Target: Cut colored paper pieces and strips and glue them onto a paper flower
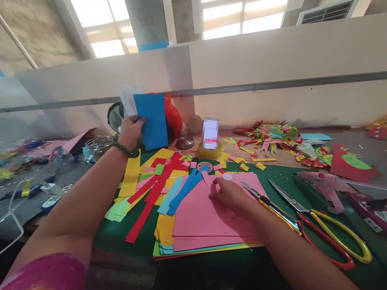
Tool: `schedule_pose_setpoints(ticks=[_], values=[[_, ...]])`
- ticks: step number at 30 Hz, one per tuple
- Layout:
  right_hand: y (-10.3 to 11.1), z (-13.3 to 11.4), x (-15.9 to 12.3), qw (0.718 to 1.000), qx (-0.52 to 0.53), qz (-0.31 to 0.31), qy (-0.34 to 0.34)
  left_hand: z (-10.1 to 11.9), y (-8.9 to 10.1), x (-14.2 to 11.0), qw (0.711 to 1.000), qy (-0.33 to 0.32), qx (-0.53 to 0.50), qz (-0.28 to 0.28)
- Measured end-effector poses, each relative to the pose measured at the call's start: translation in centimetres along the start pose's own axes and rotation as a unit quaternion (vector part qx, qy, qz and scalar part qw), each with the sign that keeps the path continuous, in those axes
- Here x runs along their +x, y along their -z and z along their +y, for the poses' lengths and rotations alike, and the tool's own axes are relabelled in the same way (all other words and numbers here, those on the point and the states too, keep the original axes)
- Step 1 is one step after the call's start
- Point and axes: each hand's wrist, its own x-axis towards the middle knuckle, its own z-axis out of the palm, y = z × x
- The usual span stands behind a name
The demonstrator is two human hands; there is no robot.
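Observation:
My left hand (132, 130) is raised at the left, its fingers closed on a sheet of blue paper (151, 123). Something white and thin (128, 99) shows behind that hand; I cannot tell whether it is held too. Over a stack of pink paper (198, 217) rests my right hand (231, 195), fingers curled together at the far part of the top sheet. What they pinch, if anything, is hidden. Blue paper strips (187, 189) lie just left of it, near red strips (155, 192) and yellow pieces (131, 175). A utility knife (274, 208) lies by my right wrist.
Large scissors (308, 211) with red and yellow handles lie at the right, beside a pink glue gun (332, 189). A yellow tape roll (209, 152) stands at the back. Paper scraps (272, 139) are heaped against the wall. A white cable (15, 216) hangs at the left.

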Motion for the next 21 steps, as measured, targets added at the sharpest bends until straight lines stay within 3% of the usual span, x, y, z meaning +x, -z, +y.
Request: schedule_pose_setpoints(ticks=[6, 14, 18, 21], values=[[-0.4, -0.6, -0.5, 0.997, -0.052, 0.021, -0.048, 1.9, -0.6, -3.7, 0.980, 0.134, -0.132, -0.059], [1.0, 1.6, -0.2, 0.989, -0.049, 0.087, -0.111, 1.3, -4.9, -10.1, 0.922, 0.233, -0.197, -0.240], [1.7, 2.4, 0.1, 0.981, 0.022, 0.177, -0.074, 0.2, -7.1, -11.9, 0.888, 0.240, -0.209, -0.333], [2.1, 2.1, 0.3, 0.969, 0.094, 0.230, -0.014, -0.8, -7.9, -12.7, 0.877, 0.240, -0.207, -0.361]])
